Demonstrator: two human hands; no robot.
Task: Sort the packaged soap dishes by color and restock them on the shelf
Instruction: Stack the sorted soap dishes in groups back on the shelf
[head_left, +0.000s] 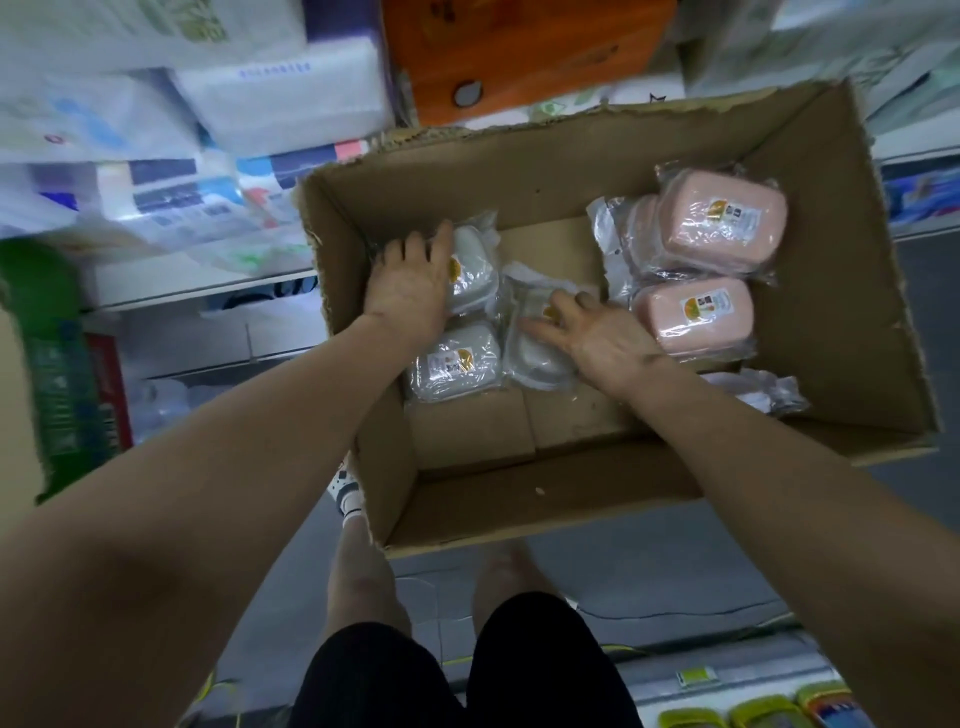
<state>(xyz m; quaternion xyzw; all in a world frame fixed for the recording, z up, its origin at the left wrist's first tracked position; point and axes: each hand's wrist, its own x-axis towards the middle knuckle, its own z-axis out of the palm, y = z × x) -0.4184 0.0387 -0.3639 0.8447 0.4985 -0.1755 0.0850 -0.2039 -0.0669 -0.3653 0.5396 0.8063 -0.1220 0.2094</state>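
Observation:
An open cardboard box (810, 291) holds soap dishes wrapped in clear plastic. White ones lie at the box's left and middle: one (475, 270) under my left hand (410, 283), one (454, 361) nearer me, one (537, 353) under my right hand (597, 332). My left hand rests flat on the far white dish, fingers spread. My right hand lies on the middle white dish, fingers stretched leftward over it. Pink dishes sit on the right: one (722, 218) on top, one (696, 314) nearer, a third (639, 228) partly hidden behind.
An empty plastic wrapper (763, 389) lies at the box's near right. Shelves with white and blue packaged goods (171, 182) stand to the left, an orange pack (519, 52) behind the box. Green items (57, 364) sit far left. My legs are below the box.

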